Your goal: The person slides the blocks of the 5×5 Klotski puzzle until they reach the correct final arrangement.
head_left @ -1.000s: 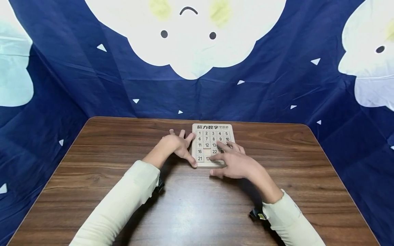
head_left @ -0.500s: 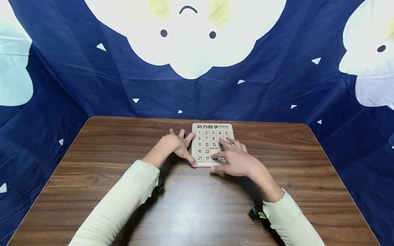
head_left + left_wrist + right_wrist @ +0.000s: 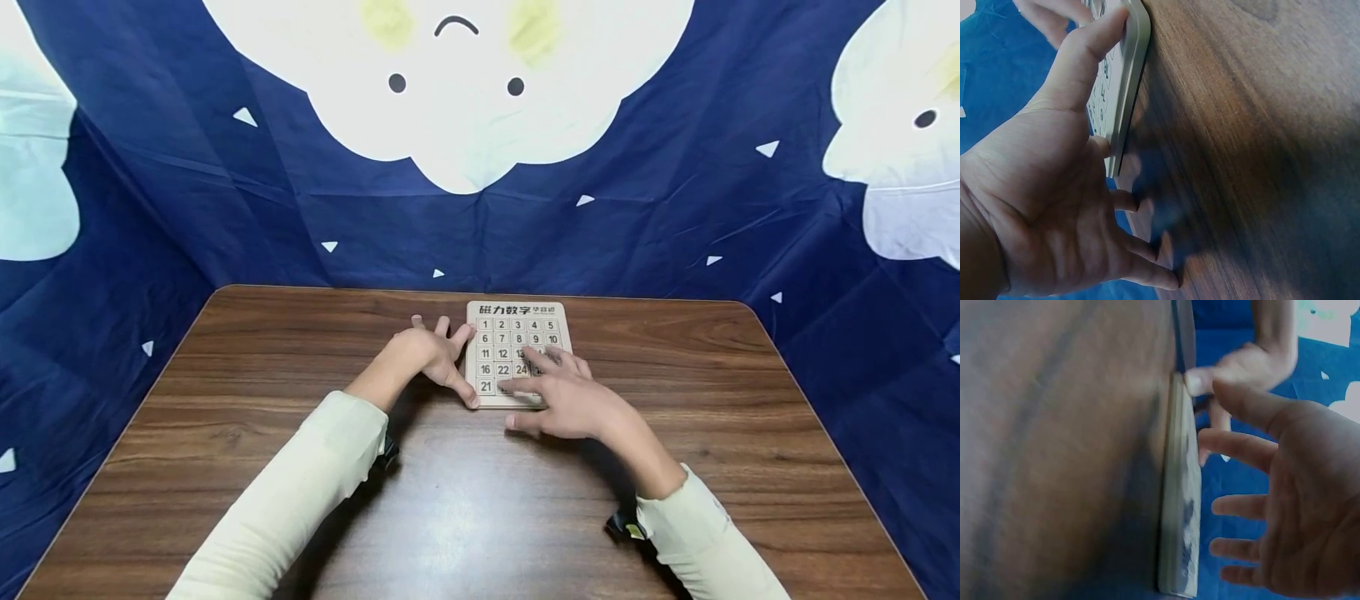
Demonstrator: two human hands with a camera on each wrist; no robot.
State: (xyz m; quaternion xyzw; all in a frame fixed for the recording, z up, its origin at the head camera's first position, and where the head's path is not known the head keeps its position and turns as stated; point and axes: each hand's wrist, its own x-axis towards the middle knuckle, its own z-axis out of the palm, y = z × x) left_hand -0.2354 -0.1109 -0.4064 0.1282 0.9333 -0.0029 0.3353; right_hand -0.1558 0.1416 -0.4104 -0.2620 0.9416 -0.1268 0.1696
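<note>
A pale number slide puzzle (image 3: pixel 517 310) lies near the table's far edge, its loose square tiles set in rows. With fingers spread, my left hand (image 3: pixel 435 358) steadies its left side, the thumb (image 3: pixel 1107 31) on the near corner and the index finger at the side edge. My right hand (image 3: pixel 573 400) reaches over the lower right tiles, its index fingertip over the bottom row beside tile 21 (image 3: pixel 486 387). Tiles 22 (image 3: pixel 503 370) and 24 (image 3: pixel 521 369) stand side by side in the row above. The right hand hides the lower right part of the board.
The puzzle rests on a dark wood-grain table (image 3: pixel 450 500). A blue cloth (image 3: pixel 270 225) with white clouds and small triangles hangs behind and along both sides. Pale sleeves (image 3: pixel 292 492) cover both forearms, and a dark wrist device (image 3: pixel 624 525) shows below the right cuff.
Tile 22 has slid left in the fourth row, then tile 24 has moved up beside it. My right hand shifts slightly left over the bottom row. The left hand stays put.
</note>
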